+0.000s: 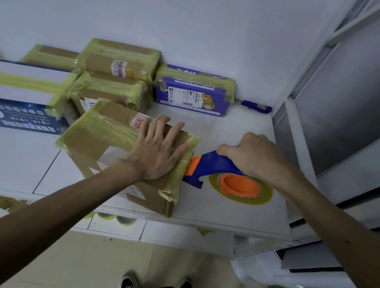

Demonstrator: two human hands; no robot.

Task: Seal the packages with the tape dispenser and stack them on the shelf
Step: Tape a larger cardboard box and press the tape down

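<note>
Evidently mid-seal: cardboard package on shelf was pressed by flat left hand.
Meanwhile tape dispenser, gripped in right hand, was held at its right edge; tape cut likely needed next.

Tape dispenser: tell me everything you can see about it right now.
The tape dispenser has a blue plastic body with an orange nose and an orange hub carrying a roll of yellowish clear tape. It is turned on its side, the roll's face pointing up, over the white shelf. The right hand grips its handle from above, and its nose is against the right edge of the taped cardboard box.
</note>
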